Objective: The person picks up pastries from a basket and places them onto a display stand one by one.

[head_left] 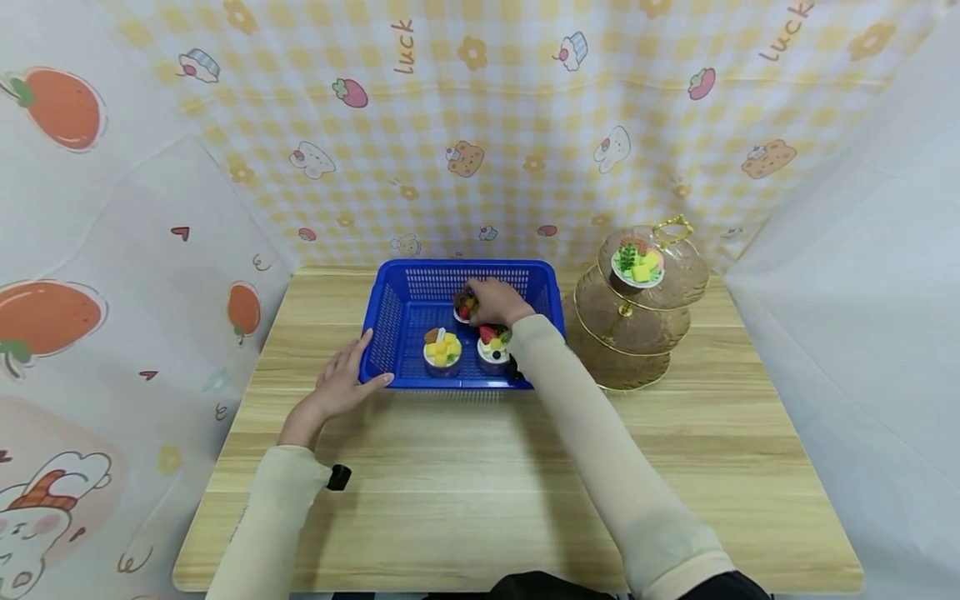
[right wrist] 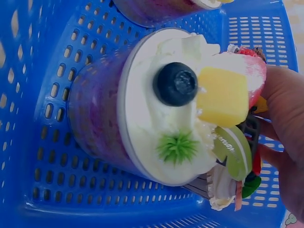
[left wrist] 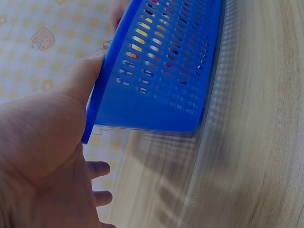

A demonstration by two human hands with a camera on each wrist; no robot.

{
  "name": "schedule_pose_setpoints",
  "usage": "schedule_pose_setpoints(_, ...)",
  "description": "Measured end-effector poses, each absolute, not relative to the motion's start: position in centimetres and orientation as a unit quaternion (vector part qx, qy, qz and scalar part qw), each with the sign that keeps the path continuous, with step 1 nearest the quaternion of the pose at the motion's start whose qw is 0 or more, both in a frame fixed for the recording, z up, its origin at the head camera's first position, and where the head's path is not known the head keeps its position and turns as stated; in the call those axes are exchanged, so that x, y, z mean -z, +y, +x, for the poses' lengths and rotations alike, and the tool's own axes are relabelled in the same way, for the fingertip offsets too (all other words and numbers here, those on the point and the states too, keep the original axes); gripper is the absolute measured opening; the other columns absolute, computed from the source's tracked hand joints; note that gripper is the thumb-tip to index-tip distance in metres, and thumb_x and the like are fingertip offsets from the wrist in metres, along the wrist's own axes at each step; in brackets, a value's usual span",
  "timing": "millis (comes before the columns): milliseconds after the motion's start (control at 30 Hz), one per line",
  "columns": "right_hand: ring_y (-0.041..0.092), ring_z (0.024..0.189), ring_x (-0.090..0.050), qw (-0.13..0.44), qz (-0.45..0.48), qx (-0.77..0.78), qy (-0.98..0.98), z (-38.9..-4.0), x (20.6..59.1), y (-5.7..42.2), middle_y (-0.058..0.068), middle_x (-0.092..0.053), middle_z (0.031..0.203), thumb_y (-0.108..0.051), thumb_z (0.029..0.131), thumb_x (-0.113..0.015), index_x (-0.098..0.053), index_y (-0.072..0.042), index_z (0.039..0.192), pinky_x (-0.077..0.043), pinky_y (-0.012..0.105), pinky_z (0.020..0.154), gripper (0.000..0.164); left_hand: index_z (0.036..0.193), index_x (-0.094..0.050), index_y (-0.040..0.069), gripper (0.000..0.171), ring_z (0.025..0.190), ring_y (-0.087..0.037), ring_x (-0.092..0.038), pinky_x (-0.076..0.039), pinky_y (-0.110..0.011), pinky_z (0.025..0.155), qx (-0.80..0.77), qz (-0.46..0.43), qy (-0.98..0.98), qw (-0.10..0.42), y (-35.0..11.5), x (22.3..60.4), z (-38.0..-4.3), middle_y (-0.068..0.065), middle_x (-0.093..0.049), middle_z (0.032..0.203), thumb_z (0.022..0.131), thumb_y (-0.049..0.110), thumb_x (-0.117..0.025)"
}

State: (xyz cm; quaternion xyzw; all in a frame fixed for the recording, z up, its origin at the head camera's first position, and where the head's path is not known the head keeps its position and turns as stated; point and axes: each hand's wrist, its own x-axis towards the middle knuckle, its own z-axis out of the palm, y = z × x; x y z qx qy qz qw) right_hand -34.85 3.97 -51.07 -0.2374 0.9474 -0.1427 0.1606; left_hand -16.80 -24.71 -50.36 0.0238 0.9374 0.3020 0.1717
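My left hand (head_left: 339,382) rests on the near left corner of a blue plastic basket (head_left: 465,264), fingers spread and thumb along the rim. In the left wrist view the thumb presses the rim edge from one side. Reaching into the basket, my right hand (head_left: 498,302) holds a dessert cup (head_left: 465,308) with brown and red toppings by its edge; the fingers partly cover it. Nearer the front are a dessert cup with yellow cubes (head_left: 442,350) and another with cream, blueberry and strawberry (right wrist: 156,109), which stands close to the right wrist camera.
Right of the basket stands a three-tier stand (head_left: 633,329) with gold rims and a gold handle (head_left: 672,225). Its top tier carries a dessert cup (head_left: 637,267) with green and yellow toppings. Behind the wooden table (head_left: 465,500) hangs a yellow checked cloth (head_left: 517,108).
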Motion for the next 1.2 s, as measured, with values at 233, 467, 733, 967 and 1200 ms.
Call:
schedule_pose_setpoints(233,0.028,0.125,-0.054,0.162,-0.24,0.18,0.94,-34.6,49.8,4.3,0.01,-0.057,0.138,-0.035,0.083,-0.078,-0.041,-0.018,0.148,-0.046,0.046,0.109,0.076,0.16,0.008,0.023,0.094,0.147,-0.06,0.002,-0.004,-0.082,0.109,-0.298,0.025,0.939,0.171,-24.7,50.4,-16.8,-0.028,-0.001,0.165,0.096,0.058,-0.052)
schedule_pose_setpoints(467,0.027,0.117,-0.056,0.15,-0.248,0.199,0.936,-34.8,48.5,4.5,0.009,-0.056,0.132,-0.037,0.083,-0.078,-0.041,-0.022,0.146,-0.05,0.046,0.101,0.075,0.159,0.01,0.026,0.098,0.147,-0.059,0.004,-0.002,-0.082,0.108,-0.309,0.024,0.935,0.173,-24.9,50.8,-16.9,-0.027,0.002,0.165,0.094,0.063,-0.051)
schedule_pose_setpoints(733,0.023,0.107,-0.058,0.124,-0.273,0.205,0.932,-34.4,47.5,5.2,0.006,-0.062,0.122,-0.038,0.082,-0.079,-0.042,-0.02,0.143,-0.053,0.045,0.094,0.073,0.159,0.01,0.026,0.097,0.147,-0.059,0.004,-0.003,-0.083,0.108,-0.31,0.026,0.935,0.172,-24.9,51.1,-17.1,-0.027,0.001,0.165,0.094,0.061,-0.053)
schedule_pose_setpoints(967,0.025,0.108,-0.059,0.09,-0.284,0.186,0.936,-32.6,45.9,6.5,0.008,-0.063,0.122,-0.045,0.081,-0.077,-0.041,-0.018,0.143,-0.054,0.045,0.092,0.076,0.16,0.009,0.024,0.095,0.147,-0.06,0.002,-0.003,-0.082,0.108,-0.308,0.024,0.935,0.174,-24.6,50.6,-16.9,-0.028,0.001,0.165,0.096,0.057,-0.053)
schedule_pose_setpoints(1200,0.027,0.11,-0.057,0.055,-0.278,0.202,0.937,-29.0,44.1,8.4,0.01,-0.062,0.125,-0.046,0.078,-0.079,-0.045,-0.014,0.137,-0.054,0.044,0.091,0.075,0.16,0.009,0.024,0.094,0.147,-0.06,0.002,-0.003,-0.083,0.107,-0.31,0.028,0.934,0.174,-24.6,50.5,-16.9,-0.029,0.0,0.164,0.097,0.056,-0.053)
